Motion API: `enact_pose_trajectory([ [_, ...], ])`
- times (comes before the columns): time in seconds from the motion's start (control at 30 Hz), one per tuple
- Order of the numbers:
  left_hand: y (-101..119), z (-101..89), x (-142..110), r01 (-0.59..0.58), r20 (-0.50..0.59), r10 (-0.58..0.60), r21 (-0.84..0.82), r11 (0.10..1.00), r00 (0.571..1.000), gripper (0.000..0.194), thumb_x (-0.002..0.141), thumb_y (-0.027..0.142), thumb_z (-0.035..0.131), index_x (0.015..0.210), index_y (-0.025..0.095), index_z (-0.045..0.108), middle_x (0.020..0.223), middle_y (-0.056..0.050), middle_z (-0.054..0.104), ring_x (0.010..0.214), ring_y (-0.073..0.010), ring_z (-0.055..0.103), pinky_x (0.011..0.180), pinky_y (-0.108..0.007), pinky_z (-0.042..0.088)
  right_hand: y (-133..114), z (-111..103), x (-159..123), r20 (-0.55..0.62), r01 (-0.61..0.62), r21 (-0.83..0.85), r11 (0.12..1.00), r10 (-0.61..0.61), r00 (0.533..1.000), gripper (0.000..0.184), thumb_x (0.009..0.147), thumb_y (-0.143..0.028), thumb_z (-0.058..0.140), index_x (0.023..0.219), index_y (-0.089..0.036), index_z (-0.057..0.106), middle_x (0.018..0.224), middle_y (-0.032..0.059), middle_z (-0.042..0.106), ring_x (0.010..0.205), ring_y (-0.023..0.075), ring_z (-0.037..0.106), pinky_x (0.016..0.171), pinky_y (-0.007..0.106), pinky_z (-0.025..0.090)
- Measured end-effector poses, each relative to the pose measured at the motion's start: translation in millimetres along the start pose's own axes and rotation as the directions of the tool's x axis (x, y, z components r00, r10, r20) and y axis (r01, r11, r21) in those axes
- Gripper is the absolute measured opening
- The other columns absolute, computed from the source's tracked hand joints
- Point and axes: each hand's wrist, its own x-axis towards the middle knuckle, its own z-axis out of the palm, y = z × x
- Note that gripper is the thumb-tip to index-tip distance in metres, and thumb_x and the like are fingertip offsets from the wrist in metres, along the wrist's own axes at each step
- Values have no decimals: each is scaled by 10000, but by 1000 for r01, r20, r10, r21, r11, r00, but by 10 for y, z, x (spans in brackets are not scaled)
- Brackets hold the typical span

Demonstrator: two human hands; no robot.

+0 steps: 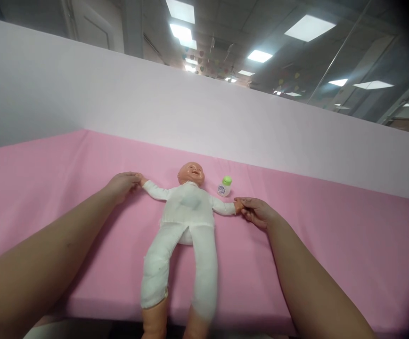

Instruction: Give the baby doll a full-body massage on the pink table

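A baby doll (188, 207) with a white cloth body and a hard plastic head lies on its back on a pink padded surface (112, 263). Its arms are stretched out to both sides. At the left, my left hand (123, 184) pinches one of the doll's small plastic hands. My right hand (257, 210) grips the doll's other hand between thumb and fingers. The doll's plastic lower legs hang toward the front edge, partly cut off by the frame. Between the doll's head and my right hand stands a small clear bottle (224, 187) with a green cap and a printed label.
Behind the pink surface rises a low white wall (204, 117) running the full width. Above it, glass panels (296, 70) show ceiling lights and hanging decorations. The pink surface's front edge lies near the bottom of the view.
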Motion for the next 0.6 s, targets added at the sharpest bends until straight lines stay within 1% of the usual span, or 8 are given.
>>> enact_pose_trajectory([
  [0.1,-7,-22,-1,-8,18,8,-27,1000,1000,283,626,220,738,903,164,713,656,-18,637,557,-138,563,486,-239,402,15,2,19,18,37,-10,999,-37,999,244,834,-117,733,1076,-145,717,825,59,711,586,77,634,538,139,565],
  [0.2,-41,-53,7,-29,22,30,-51,998,999,262,619,226,772,865,170,699,660,-19,646,554,-131,567,492,-232,420,37,43,45,17,67,-46,997,-66,998,227,814,-163,784,1029,-153,712,796,49,698,572,79,623,526,150,552],
  [0.3,-85,-80,19,-54,7,55,-45,998,998,260,624,270,826,809,175,669,644,-16,642,525,-118,551,473,-222,412,81,105,68,-21,110,-97,989,-113,993,213,807,-265,819,936,-162,684,666,8,647,487,71,548,438,153,469],
  [0.4,-114,-102,28,-89,-9,89,-26,996,996,310,649,357,864,766,185,635,636,-16,639,503,-115,544,454,-220,408,147,167,90,-81,172,-156,973,-186,979,294,800,-396,826,825,-180,627,533,-43,552,410,64,438,365,161,342],
  [0.43,-117,-108,30,-100,-12,99,-23,995,995,328,663,391,866,760,187,628,639,-17,638,501,-116,545,450,-220,411,169,184,97,-99,193,-176,965,-213,972,322,798,-434,821,808,-186,615,520,-50,536,399,63,416,357,167,316],
  [0.5,-112,-116,32,-107,-8,107,-17,994,994,352,691,442,859,759,188,625,644,-22,636,496,-119,547,443,-222,417,205,207,112,-127,229,-210,951,-259,958,356,805,-500,796,812,-192,618,552,-42,561,392,64,400,349,182,295],
  [0.6,-77,-119,16,-89,12,89,-15,996,996,330,711,429,850,790,181,647,662,-30,642,500,-122,559,434,-215,426,231,221,133,-150,251,-243,937,-292,944,354,830,-529,748,872,-193,646,603,-33,585,382,64,391,341,199,284],
])
